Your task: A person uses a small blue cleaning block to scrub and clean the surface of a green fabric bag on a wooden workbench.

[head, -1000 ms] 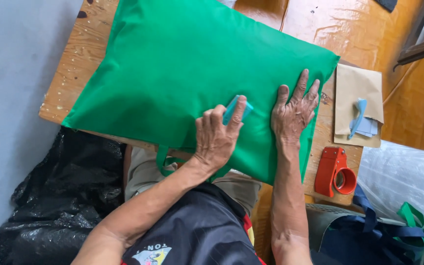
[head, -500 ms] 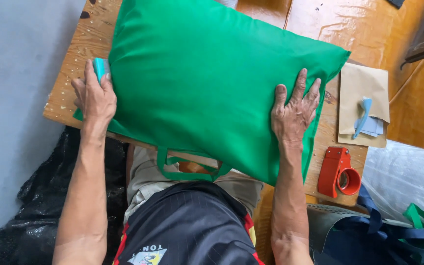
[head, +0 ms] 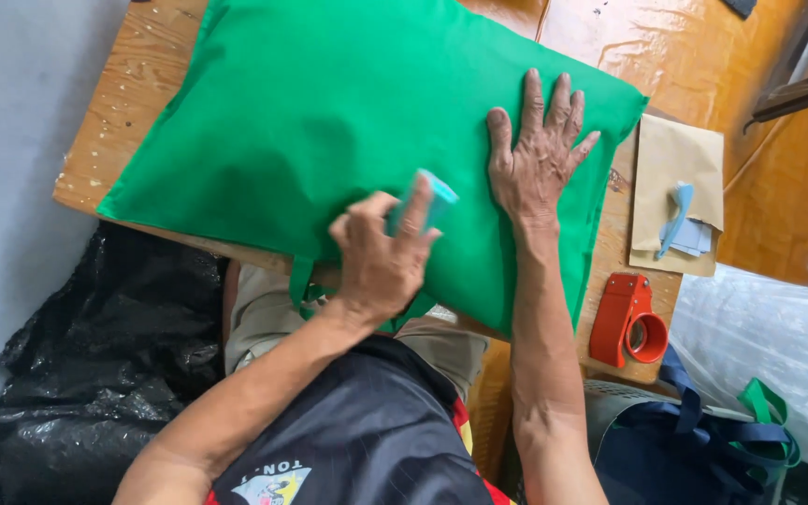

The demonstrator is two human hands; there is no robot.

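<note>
A large green fabric bag (head: pixel 329 112) lies flat across a wooden table (head: pixel 114 103), its handle loops hanging over the near edge. My left hand (head: pixel 381 266) presses on the bag's lower middle and grips a small light-blue block (head: pixel 423 201) against the cloth. Flat on the bag to the right rests my right hand (head: pixel 535 154), fingers spread and pointing away from me.
A brown paper envelope (head: pixel 680 159) with a pale blue item on it lies at the table's right. A red tape dispenser (head: pixel 628 323) sits near the right front edge. A black plastic sack (head: pixel 95 374) is at lower left, clear plastic wrap (head: pixel 778 346) at lower right.
My left hand swept with the blue block from the bag's middle out to its left edge, then back to the lower middle. My right hand stayed pressed flat.
</note>
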